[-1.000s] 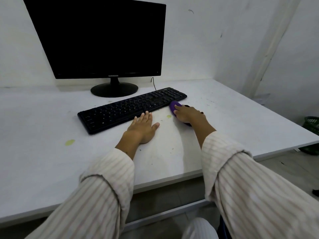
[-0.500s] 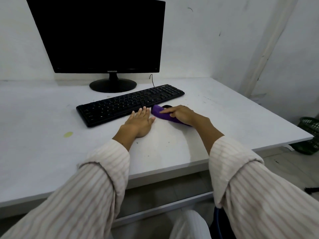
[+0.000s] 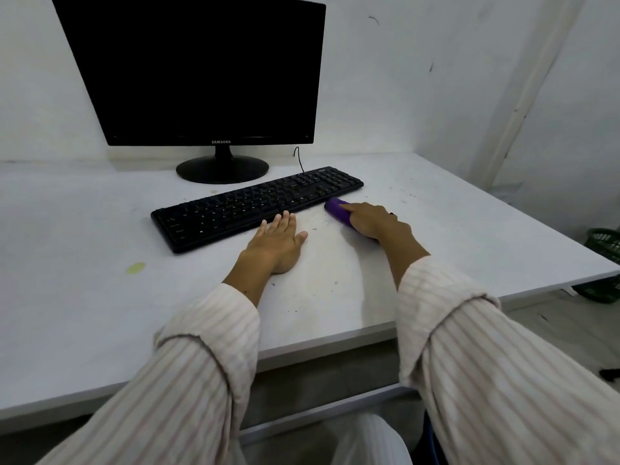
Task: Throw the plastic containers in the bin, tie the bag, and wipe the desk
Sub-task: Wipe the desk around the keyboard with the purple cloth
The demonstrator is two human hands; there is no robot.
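Since half a second ago our right hand (image 3: 370, 220) has slid the purple cloth (image 3: 337, 209) rightward, away from our left hand (image 3: 280, 241) and toward the keyboard's (image 3: 255, 206) right end. We press the cloth flat on the white desk (image 3: 469, 229), fingers clasped over it. Our left hand lies open, palm down, fingertips touching the keyboard's front edge (a yellowish stain (image 3: 136, 267) sits farther left). A green bin (image 3: 604, 243) stands beyond the desk's right corner.
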